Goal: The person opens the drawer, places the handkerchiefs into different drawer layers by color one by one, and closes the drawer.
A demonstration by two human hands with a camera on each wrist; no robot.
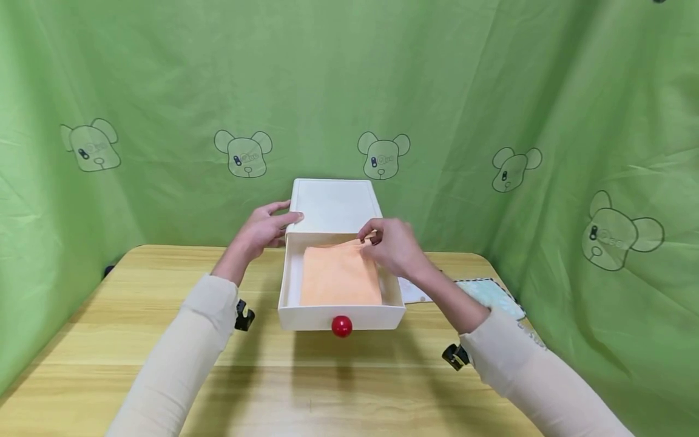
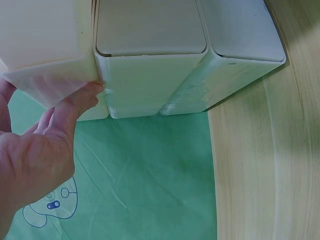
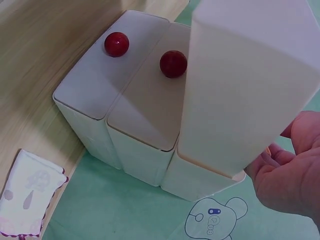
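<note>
A white drawer unit (image 1: 335,203) stands on the table with its top drawer (image 1: 314,315) pulled out. In that drawer lies a folded orange cloth (image 1: 338,276), its back edge slightly raised. My right hand (image 1: 395,246) reaches in over the drawer's right wall and pinches the cloth near its back right corner. My left hand (image 1: 264,227) rests on the unit's left side, thumb on the top and the other fingers along the side wall. In the right wrist view, the drawer wall hides most of the right fingertips.
The open drawer has a red knob (image 1: 341,326); two lower drawers with red knobs (image 3: 116,44) are closed. Right of the unit lie a white printed cloth (image 3: 31,192) and a pale green cloth (image 1: 488,296). A green curtain (image 1: 317,91) hangs behind the wooden table (image 1: 164,340).
</note>
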